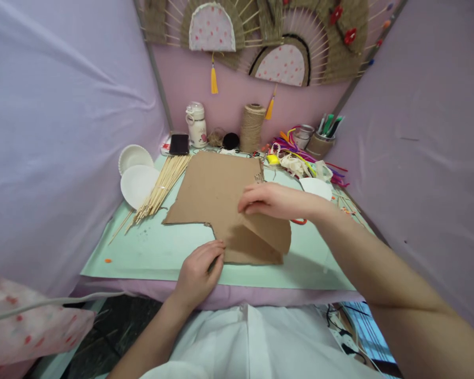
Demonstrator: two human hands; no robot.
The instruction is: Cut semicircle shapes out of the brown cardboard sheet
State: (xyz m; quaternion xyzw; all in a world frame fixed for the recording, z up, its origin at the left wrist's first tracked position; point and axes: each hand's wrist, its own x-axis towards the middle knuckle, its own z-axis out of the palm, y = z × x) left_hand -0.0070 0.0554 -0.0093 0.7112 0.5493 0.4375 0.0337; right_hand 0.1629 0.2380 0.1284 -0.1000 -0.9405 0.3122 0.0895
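Observation:
A large brown cardboard sheet [213, 184], with a notch cut from its lower left, lies flat on the pale green table cover. Above its lower right part a smaller cardboard piece [274, 231] with a rounded right edge is tilted up, its shadow falling on the sheet. My right hand [268, 200] pinches the upper left of this smaller piece. At the near edge of the sheet, my left hand [201, 268] is closed, fingertips on the cardboard beside the notch. Red scissor handles [299, 221] peek out beneath my right wrist, the rest hidden.
Bamboo skewers [161, 192] and white paper plates [136, 187] lie at left. A phone [179, 143], bottle [197, 125] and twine spool [252, 128] stand along the back. Colourful pipe cleaners [300, 152] and a pen holder [322, 139] are at back right. Decorated fans [280, 63] hang above.

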